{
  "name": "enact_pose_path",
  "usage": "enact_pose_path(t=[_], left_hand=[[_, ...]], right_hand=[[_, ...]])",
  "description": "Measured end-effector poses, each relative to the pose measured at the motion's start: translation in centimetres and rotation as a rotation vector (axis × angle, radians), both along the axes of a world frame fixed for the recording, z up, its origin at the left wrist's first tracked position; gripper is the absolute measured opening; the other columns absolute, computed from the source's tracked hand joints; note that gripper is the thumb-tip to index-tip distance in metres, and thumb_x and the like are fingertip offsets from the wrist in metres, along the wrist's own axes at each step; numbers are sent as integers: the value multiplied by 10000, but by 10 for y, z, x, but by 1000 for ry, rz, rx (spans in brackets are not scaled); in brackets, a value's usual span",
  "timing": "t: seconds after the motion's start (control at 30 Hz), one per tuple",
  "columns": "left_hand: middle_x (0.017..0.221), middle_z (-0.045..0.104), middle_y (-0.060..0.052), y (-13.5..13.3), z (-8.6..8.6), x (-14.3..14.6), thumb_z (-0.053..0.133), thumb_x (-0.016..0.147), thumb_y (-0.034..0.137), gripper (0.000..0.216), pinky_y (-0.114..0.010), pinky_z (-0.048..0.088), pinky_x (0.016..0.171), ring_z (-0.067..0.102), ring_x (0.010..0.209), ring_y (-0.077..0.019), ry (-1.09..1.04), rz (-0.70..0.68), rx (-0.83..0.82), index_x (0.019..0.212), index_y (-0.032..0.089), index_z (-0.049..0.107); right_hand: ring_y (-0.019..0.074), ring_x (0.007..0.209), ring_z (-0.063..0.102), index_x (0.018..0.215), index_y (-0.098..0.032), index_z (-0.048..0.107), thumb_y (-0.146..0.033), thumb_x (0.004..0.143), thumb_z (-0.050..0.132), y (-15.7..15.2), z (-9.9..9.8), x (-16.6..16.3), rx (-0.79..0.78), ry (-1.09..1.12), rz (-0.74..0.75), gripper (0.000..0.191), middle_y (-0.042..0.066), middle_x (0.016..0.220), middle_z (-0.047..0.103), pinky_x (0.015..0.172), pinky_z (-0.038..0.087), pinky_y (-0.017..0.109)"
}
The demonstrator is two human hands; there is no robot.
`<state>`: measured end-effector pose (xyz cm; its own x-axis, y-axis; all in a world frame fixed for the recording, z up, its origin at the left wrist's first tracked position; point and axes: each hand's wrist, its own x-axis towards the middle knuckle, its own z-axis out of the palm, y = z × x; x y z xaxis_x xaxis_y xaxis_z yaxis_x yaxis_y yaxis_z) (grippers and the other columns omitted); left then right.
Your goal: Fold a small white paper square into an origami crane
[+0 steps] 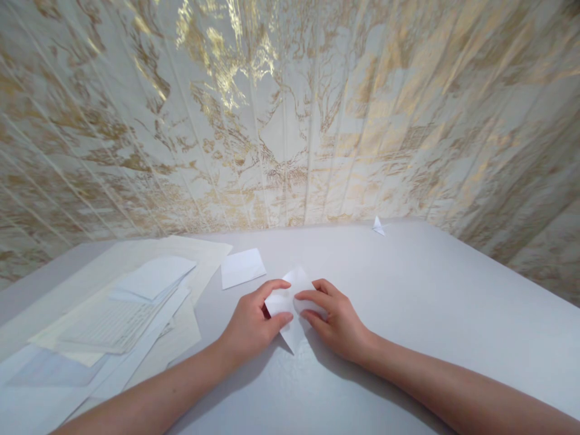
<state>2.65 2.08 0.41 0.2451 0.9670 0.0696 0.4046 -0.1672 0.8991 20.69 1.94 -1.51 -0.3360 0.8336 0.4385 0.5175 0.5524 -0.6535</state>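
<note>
A small folded piece of white paper (pixel 290 302) lies on the white table (pixel 408 302), its pointed corner toward me. My left hand (pixel 251 326) pinches its left side between thumb and forefinger. My right hand (pixel 333 320) presses on its right side, fingers curled together on the paper. Both hands meet over the fold in the middle of the table.
A stack of loose white and cream sheets (pixel 113 314) covers the table's left side. A small white rectangle of paper (pixel 241 267) lies just beyond my left hand. A tiny folded paper shape (pixel 378 226) sits by the far edge, against the gold-patterned wall (pixel 290 109).
</note>
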Motion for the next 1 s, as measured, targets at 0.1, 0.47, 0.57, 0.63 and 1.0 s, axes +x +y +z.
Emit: enact_pose_path(t=[0.1,0.47,0.57,0.63,1.0], left_hand=[[618,561,44,-6,3,2,582,649,219,473,-221,373,517,483,512,-117,126,-41,56,1111,200,482],[748,595,14,6,0,-6,543,669,210,362,-216,366,530,506,561,-114,-46,28,-22,1025,197,480],[626,552,35,11,0,-10,565,656,250,332,-203,341,501,474,528,-104,-172,78,-136,976,166,539],[578,540,37,12,2,-10,583,634,253,321,-203,337,498,463,514,-103,-183,76,-194,939,150,589],[582,574,39,5,10,-1,571,584,187,311,-197,299,437,381,417,-71,-5,52,-191,879,148,660]], right_hand=[[160,786,548,960,-177,619,-85,720,548,-2,2,-2,-40,1,-19,267,55,859,523,712,465,282],[183,842,556,912,-169,611,-126,648,622,7,6,3,-239,189,-86,268,53,908,588,764,430,311],[176,812,573,927,-164,621,-151,660,609,12,2,6,-320,298,-57,267,60,927,590,720,442,295],[175,808,580,911,-161,639,-156,667,603,14,0,7,-345,317,-34,246,62,910,600,722,442,290],[158,755,577,901,-174,678,-113,691,595,4,7,2,-183,132,-26,234,48,821,595,689,441,267]])
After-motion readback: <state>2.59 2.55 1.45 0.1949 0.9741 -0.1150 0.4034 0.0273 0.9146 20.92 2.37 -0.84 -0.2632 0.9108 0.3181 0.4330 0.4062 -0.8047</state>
